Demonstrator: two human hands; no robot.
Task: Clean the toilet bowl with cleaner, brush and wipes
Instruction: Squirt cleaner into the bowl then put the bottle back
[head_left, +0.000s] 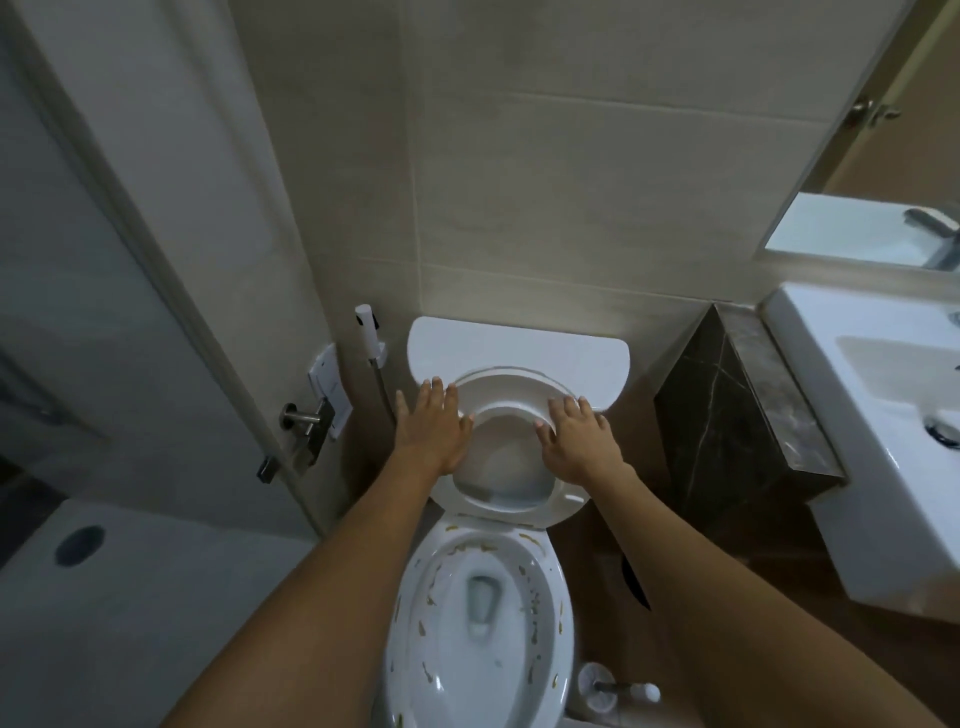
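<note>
A white toilet bowl (447, 613) fills the lower middle of the head view, its inside and rim dotted with yellow-brown stains. The seat ring (514, 512) stands raised against the cistern (519, 348). My left hand (434, 431) lies flat on the seat's left side, fingers spread. My right hand (576, 436) lies flat on the seat's right side, fingers apart. Neither hand grips anything. A white toilet brush in its holder (602, 688) sits on the floor right of the bowl. No cleaner bottle or wipes are in view.
A bidet sprayer (370, 335) hangs on the wall left of the cistern. A glass shower door with a metal handle (306, 418) stands at the left. A dark marble ledge (737, 415) and a white washbasin (883, 431) crowd the right side.
</note>
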